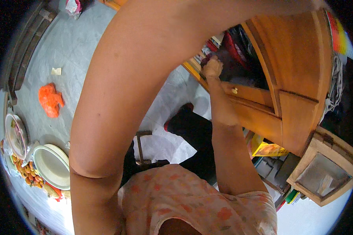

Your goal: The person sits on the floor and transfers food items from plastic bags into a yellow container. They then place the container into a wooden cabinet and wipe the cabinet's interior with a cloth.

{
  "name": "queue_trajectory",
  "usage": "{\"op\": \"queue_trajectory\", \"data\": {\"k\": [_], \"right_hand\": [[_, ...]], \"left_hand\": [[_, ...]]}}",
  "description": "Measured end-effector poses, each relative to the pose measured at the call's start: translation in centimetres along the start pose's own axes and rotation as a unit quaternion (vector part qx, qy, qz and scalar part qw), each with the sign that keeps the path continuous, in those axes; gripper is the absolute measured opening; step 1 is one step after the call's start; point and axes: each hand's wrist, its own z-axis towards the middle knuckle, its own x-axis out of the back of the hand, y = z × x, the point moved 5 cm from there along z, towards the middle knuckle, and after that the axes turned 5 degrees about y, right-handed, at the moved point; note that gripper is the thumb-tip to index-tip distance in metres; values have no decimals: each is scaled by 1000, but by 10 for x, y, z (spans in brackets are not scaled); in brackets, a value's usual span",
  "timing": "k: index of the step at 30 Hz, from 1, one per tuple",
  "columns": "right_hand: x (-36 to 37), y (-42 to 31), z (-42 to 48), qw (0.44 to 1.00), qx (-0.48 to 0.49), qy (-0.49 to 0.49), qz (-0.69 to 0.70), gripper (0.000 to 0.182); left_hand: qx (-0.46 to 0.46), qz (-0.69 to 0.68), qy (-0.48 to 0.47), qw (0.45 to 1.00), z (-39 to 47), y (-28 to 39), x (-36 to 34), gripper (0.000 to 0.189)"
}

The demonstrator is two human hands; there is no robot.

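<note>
My right hand [213, 67] is inside the open compartment of a wooden cabinet [294, 53], its fingers curled around a dark maroon item [206, 60] too small to identify. Beside it stands a row of packed books or papers [199, 57], and farther in lie red and black plastic-like things [234, 48]. Below the opening is a drawer with a round, light knob [234, 90]. My left arm crosses the top of the view. My left hand [319, 5] is blurred at the cabinet's upper edge, and its fingers are hidden.
On the grey floor lie an orange plastic bag [50, 100] and a paper scrap [56, 71]. Basins [38, 155] stand beside orange fruit or vegetables [28, 173] at left. A wood-framed box [306, 148] and a yellow package [266, 148] are at lower right. My black-trousered legs are below.
</note>
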Motion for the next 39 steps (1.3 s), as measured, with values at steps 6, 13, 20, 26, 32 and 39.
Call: {"op": "queue_trajectory", "data": {"k": [6, 13, 20, 26, 32, 39], "right_hand": [[4, 9, -1, 987, -39, 5, 153, 23], [-76, 43, 61, 990, 3, -140, 2, 19], [-125, 113, 59, 918, -250, -76, 300, 18], [-57, 65, 27, 974, -191, 70, 96, 22], [-33, 25, -8, 969, -140, 105, 175, 21], [-21, 21, 0, 990, -130, 19, 60, 22]], "left_hand": [[7, -9, -10, 1000, -4, -2, 1, 43], [5, 7, -10, 1000, 15, -7, -4, 43], [4, -35, -39, 999, 26, -19, -20, 43], [13, -34, -31, 999, -8, -6, 7, 43], [33, -53, -35, 997, -30, -8, 27, 43], [37, -66, -36, 997, -36, -4, 37, 43]]}}
